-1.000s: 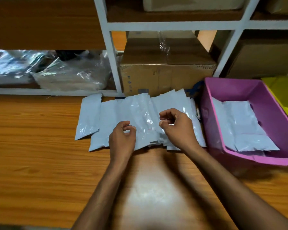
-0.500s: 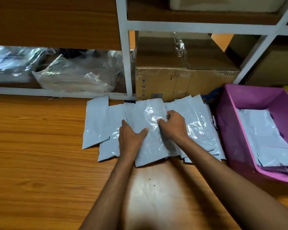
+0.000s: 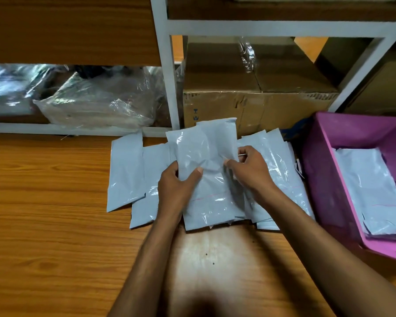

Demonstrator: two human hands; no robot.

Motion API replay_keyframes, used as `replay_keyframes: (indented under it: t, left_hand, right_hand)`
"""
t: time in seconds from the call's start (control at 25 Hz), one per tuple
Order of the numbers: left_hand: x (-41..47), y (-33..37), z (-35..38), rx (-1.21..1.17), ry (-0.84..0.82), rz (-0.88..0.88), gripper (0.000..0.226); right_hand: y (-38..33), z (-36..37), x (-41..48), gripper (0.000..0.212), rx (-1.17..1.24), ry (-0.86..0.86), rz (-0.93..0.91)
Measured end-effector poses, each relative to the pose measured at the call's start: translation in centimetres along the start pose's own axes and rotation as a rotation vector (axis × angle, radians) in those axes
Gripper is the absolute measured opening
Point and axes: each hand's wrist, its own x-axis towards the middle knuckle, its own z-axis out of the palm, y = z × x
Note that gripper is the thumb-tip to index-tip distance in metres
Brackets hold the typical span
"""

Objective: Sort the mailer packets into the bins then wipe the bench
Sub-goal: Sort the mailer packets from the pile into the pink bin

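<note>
A person stands at a wooden tabletop and works with two bare hands; a spread of grey mailer packets lies flat on it, side by side and overlapping, near the back edge. The left hand holds one packet, the top packet, by its left edge; the thumb lies on the front and the other fingers curl behind it, so they are closed on the packet. The right hand meets the same packet at its right side; its fingers are bent close together and pinch the packet's edge. The top packet is shiny and crinkled; its far end is lifted and stands in front of a brown cardboard box, while its near end rests over the other packets; a thin red line runs across its lower part.

To the right sits a pink bin on the tabletop, just beside the spread; more grey packets lie inside it. A white shelf frame stands behind the tabletop; the cardboard box sits in it, with clear tape on top. Left of the frame's post lie clear plastic bags with pale things inside; what they hold is too blurry to tell. Both forearms reach in from the bottom of the view; a pale worn patch shows on the wood between them.
</note>
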Motion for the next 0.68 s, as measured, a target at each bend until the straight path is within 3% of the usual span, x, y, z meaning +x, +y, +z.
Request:
replay_keyframes:
  t: [0.2, 0.36, 0.68]
  left_hand:
    - [-2.2, 3.9, -0.8, -0.157, -0.066, 0.022, 0.025]
    - [-5.1, 7.5, -0.6, -0.209, -0.100, 0.113, 0.036]
    - [-11.1, 12.5, 6.5, -0.262, -0.132, 0.205, 0.049]
  right_hand:
    - [-1.9, -5.5, -3.9, 0.034, 0.207, 0.103, -0.125]
    - [-2.6, -10.8, -7.4, 0.036, 0.279, 0.184, -0.196]
    - [0.4, -22.1, -9.8, 0.028, 0.347, 0.269, -0.298]
